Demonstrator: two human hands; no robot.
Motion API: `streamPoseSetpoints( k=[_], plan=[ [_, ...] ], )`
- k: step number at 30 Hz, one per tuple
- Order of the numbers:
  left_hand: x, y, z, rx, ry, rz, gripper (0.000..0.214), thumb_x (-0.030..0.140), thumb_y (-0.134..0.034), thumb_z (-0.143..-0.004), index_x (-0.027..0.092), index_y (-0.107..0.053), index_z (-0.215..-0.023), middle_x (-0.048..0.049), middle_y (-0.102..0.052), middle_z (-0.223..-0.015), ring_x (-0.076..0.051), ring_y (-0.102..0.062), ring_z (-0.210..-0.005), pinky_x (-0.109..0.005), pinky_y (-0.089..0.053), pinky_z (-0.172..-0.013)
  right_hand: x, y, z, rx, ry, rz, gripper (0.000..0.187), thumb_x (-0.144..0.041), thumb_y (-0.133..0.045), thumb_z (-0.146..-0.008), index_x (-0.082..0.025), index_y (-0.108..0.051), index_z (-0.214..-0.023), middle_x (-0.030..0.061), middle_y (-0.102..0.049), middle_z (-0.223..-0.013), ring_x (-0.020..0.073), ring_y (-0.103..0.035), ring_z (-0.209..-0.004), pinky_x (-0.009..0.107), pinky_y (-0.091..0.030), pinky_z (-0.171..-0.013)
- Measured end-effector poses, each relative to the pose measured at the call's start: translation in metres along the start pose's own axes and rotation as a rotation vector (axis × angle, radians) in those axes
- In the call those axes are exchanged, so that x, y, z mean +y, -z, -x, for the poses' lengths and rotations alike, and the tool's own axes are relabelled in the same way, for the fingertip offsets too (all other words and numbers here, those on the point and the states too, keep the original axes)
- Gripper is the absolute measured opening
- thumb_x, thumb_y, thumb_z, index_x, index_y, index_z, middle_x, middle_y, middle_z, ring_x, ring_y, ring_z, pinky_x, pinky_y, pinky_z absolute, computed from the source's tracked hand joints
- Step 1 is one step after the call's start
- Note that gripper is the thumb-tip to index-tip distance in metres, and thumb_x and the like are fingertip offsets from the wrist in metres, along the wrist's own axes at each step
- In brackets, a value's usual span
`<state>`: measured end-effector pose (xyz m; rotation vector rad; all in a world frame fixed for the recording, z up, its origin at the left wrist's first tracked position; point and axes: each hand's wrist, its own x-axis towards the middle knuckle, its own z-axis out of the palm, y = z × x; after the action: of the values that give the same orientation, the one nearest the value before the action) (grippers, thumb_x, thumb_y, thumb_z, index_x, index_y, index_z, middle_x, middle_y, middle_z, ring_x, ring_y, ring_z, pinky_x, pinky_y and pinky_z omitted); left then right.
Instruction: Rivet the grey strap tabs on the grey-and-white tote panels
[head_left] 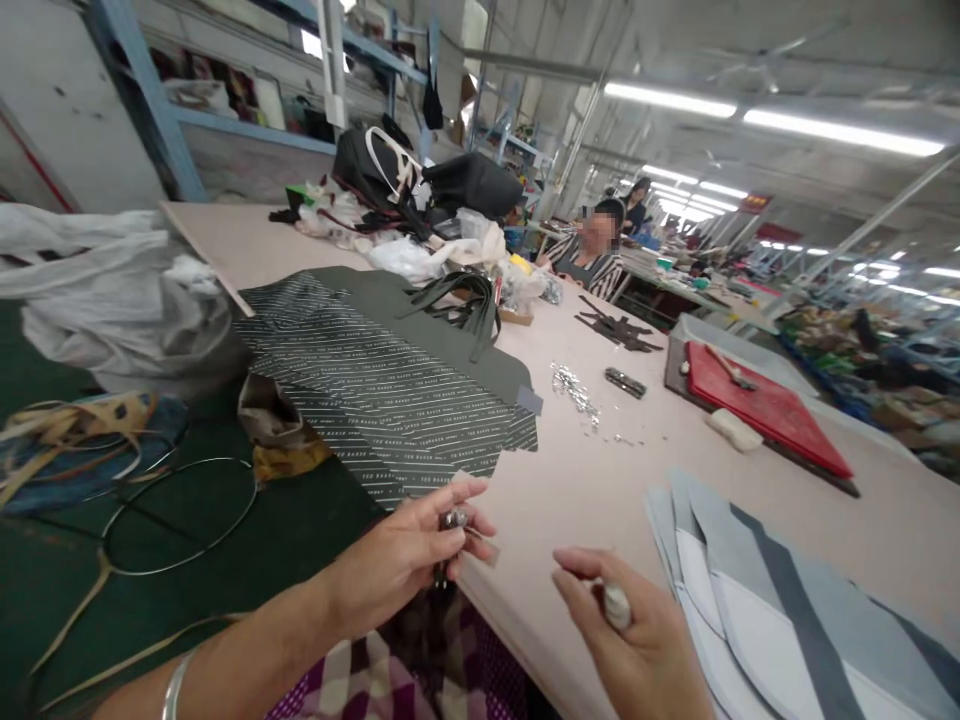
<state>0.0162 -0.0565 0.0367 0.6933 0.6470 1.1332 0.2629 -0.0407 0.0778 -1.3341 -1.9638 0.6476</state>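
My left hand [420, 555] pinches a small metal clip [453, 519] between thumb and fingers, just over the near edge of the bench [600, 480], so I can see it well. My right hand [637, 640] is curled closed around a small white tool [616, 606], its tip pointing up, close to the clip but apart from it. The striped dark fabric [382, 400] lies flat just behind my left hand, and the grey cut pieces [757, 590] are fanned beside my right hand, within easy reach. A heap of small metal parts [574, 388] sits further back on the bench.
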Motion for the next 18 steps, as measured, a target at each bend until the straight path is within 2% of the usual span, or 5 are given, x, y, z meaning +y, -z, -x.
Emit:
streamPoseSetpoints(
  k=[5,7,10,15,18],
  plan=[
    [0.005,0.018,0.013,0.06,-0.026,-0.407,0.067,0.029,-0.054,-0.091,0.021,-0.029,-0.152,-0.0133,-0.058,-0.132,-0.022,-0.059,-0.119,-0.035,-0.05,-0.094,-0.042,-0.061,-0.027,-0.173,0.248,-0.196,0.02,-0.02,-0.055,-0.093,-0.024,-0.071,-0.105,0.002,-0.074,-0.09,0.0148,-0.07,-0.079,0.023,-0.055,-0.072],
    [0.006,0.024,0.019,0.081,-0.038,-0.686,0.069,0.032,-0.047,-0.094,0.019,-0.019,-0.156,-0.0145,-0.042,-0.152,-0.026,-0.04,-0.141,-0.048,-0.033,-0.116,-0.05,-0.073,-0.03,-0.225,0.286,-0.206,0.029,-0.016,-0.053,-0.093,-0.025,-0.068,-0.116,0.0035,-0.073,-0.097,0.0152,-0.07,-0.087,0.025,-0.055,-0.077],
    [0.01,0.031,0.024,0.066,-0.046,-0.947,0.067,0.032,-0.037,-0.097,0.017,-0.011,-0.157,-0.011,-0.022,-0.163,-0.024,-0.021,-0.15,-0.05,-0.014,-0.125,-0.053,-0.089,-0.035,-0.248,0.327,-0.159,0.035,-0.01,-0.052,-0.089,-0.023,-0.067,-0.118,0.0045,-0.072,-0.098,0.0157,-0.069,-0.089,0.025,-0.055,-0.079],
    [0.021,0.031,0.029,0.112,-0.011,-0.995,0.065,0.028,-0.032,-0.098,0.015,-0.011,-0.158,-0.0092,-0.03,-0.16,-0.021,-0.031,-0.147,-0.038,-0.024,-0.123,-0.045,-0.109,-0.041,-0.254,0.411,-0.021,0.034,-0.009,-0.049,-0.085,-0.021,-0.068,-0.111,0.0045,-0.074,-0.091,0.0166,-0.072,-0.079,0.025,-0.058,-0.071],
    [0.018,0.028,0.03,0.074,0.015,-1.071,0.071,0.026,-0.037,-0.096,0.007,-0.007,-0.157,-0.0182,-0.055,-0.142,-0.026,-0.054,-0.129,-0.038,-0.041,-0.113,-0.042,-0.12,-0.041,-0.253,0.517,-0.032,0.03,-0.013,-0.053,-0.084,-0.023,-0.071,-0.106,0.003,-0.076,-0.085,0.0177,-0.074,-0.072,0.023,-0.06,-0.064]
  ],
)
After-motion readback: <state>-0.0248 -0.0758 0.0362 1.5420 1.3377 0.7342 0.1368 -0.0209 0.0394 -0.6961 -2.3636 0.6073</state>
